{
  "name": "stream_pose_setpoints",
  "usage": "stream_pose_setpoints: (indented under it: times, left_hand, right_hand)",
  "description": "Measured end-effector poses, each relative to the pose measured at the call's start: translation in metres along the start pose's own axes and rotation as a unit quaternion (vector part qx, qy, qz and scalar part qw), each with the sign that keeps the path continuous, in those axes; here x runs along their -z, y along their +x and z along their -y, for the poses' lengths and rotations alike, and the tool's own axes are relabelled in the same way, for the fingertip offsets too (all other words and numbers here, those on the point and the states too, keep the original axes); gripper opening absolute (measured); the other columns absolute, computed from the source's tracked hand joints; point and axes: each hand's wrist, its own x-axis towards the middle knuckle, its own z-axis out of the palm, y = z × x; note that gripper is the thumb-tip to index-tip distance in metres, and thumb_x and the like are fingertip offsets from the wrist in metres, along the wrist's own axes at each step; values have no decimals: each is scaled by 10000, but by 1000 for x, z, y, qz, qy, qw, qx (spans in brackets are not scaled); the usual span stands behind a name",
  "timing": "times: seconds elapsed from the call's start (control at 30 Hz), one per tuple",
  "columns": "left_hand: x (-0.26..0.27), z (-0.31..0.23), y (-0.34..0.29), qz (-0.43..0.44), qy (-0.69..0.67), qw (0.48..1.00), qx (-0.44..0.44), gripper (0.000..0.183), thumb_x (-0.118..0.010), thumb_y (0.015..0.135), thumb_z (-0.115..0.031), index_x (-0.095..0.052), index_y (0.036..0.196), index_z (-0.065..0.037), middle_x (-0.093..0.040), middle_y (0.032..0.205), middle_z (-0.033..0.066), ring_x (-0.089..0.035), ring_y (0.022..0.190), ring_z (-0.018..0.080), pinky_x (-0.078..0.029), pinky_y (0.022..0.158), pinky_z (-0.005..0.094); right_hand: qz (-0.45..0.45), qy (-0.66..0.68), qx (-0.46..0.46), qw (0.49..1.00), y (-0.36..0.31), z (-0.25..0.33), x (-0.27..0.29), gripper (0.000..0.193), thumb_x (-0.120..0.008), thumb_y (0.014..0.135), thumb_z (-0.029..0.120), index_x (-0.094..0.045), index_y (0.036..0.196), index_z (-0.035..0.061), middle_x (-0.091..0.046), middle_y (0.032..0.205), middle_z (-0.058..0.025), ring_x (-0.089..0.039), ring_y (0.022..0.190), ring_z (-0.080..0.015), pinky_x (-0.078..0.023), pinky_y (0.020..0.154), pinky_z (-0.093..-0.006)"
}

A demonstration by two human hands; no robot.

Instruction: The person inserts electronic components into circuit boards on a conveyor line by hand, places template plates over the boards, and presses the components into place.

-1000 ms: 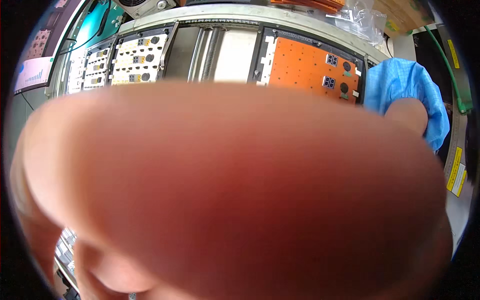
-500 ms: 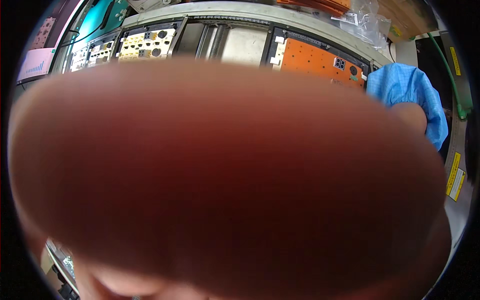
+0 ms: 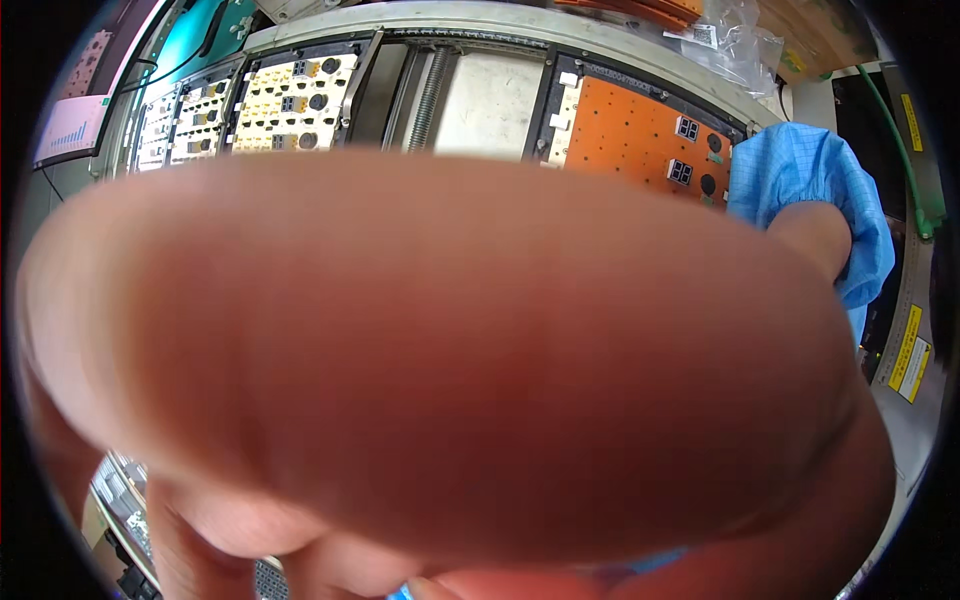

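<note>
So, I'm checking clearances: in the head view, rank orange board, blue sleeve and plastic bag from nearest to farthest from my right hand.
1. Blue sleeve, right side, at wrist.
2. Orange board, upper right, partly hidden by right hand.
3. Plastic bag, top right, beyond board.

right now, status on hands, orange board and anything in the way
Bare hand blurred, close to lens, grip unreadable. Orange board beyond, lower part hidden. Hand blocks most of the view.
</note>
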Motion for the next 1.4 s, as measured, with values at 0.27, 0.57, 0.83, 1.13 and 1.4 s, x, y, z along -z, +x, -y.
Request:
stream_pose_setpoints:
  times: [0.27,0.57,0.83,1.13,1.4]
  left_hand:
    - [43,-25,35,202,-10,950,236,375,-726,848,-330,-693,1149,-108,-656,1277,52,-608,1199,252,-416,1055,486]
    - [14,28,8,44,-10,998,-31,421,-672,885,-144,-645,1305,-132,-570,1400,78,-495,1321,286,-320,1122,504]
    - [4,24,7,137,102,985,-27,643,-713,884,-359,-512,1477,-213,-405,1583,79,-354,1454,335,-220,1166,595]
    - [4,29,8,144,115,982,-38,660,-705,895,-357,-486,1501,-212,-371,1605,94,-292,1496,368,-215,1168,605]
    - [19,33,8,74,-69,993,58,904,-741,870,-330,-273,1576,-17,-287,1612,229,-290,1460,478,-249,1168,546]
  right_hand:
    - [-9,72,-18,997,2,7,-10,329,-552,935,46,-615,1256,84,-665,1159,-109,-656,961,-319,-531,829,-395]
    - [-203,-820,-142,516,-150,-23,149,208,-544,1026,202,-574,1192,80,-640,1137,-107,-666,979,-305,-532,829,-390]
    - [-266,-661,-316,627,-241,-60,158,115,-554,1000,139,-501,1012,38,-616,865,-182,-626,816,-365,-490,738,-416]
    - [-109,-639,-224,728,-130,-59,82,61,-549,924,70,-497,911,41,-586,857,-162,-593,802,-388,-486,716,-446]
    - [-17,-600,-353,718,-85,-54,59,76,-558,942,117,-537,911,52,-633,858,-172,-625,799,-368,-501,712,-446]
